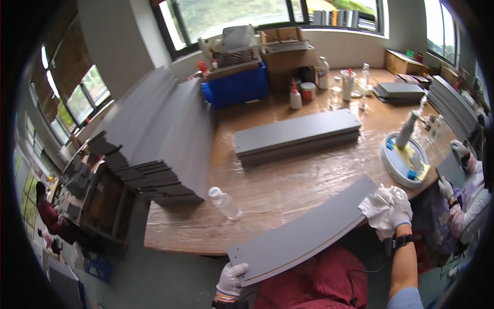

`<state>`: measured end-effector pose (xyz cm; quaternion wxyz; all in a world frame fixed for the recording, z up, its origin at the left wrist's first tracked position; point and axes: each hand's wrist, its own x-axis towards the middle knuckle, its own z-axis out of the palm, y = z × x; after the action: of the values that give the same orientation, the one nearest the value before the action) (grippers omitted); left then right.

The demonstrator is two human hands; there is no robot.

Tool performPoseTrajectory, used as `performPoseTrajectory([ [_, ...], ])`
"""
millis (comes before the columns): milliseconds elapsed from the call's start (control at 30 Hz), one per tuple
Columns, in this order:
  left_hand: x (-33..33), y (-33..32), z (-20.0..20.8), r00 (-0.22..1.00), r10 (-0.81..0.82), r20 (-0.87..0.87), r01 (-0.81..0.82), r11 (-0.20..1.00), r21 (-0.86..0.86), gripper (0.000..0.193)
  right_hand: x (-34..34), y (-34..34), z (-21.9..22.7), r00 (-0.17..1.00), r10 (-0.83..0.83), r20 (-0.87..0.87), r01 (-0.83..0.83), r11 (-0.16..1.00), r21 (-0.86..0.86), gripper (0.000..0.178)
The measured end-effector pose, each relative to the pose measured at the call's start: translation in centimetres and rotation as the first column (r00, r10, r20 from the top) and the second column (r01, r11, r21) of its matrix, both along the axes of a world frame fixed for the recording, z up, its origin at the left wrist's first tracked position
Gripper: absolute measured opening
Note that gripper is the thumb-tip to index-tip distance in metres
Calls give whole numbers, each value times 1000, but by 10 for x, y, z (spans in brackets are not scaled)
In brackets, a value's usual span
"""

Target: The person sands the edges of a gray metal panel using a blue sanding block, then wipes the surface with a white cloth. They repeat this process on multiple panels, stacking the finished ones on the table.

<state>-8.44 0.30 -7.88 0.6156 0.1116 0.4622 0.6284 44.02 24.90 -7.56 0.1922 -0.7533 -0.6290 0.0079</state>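
A long grey panel (309,226) lies tilted across the near edge of the table, in front of my body. My left hand (231,279), in a white glove, is closed on the panel's near left corner, where small holes show. At the panel's right end my right hand (400,207), also gloved, grips a crumpled white cloth (380,210), which touches the panel. Past the panel, a stack of similar grey panels (298,129) rests mid-table. A clear bottle with a white cap (225,204) stands to the left of the panel I hold.
Tall stacks of grey panels (154,129) fill the table's left side. A white round tub (406,159) with a grey bottle and yellow and blue pieces stands at right, near a co-worker's gloved hands (445,187). A blue bin (236,86) and several bottles line the back.
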Motion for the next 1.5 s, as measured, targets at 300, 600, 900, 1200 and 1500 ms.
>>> performPoseTrajectory([
  [300,-2,-92,93,959,282,9,-271,911,310,53,-2,123,27,642,269,-718,-56,950,306,50],
  [600,13,-105,186,655,706,-268,-362,604,710,49,-225,-58,292,484,720,498,-849,249,466,119],
  [900,-11,-132,289,142,585,-798,570,611,550,37,-243,-79,330,252,777,577,-943,63,328,48],
  [1200,-54,-94,292,435,879,197,-339,-43,940,40,-224,-72,326,474,879,-57,-567,354,744,33],
  [1500,4,-28,126,999,-3,-48,24,891,454,72,-283,-55,350,-211,778,-591,-174,565,806,33],
])
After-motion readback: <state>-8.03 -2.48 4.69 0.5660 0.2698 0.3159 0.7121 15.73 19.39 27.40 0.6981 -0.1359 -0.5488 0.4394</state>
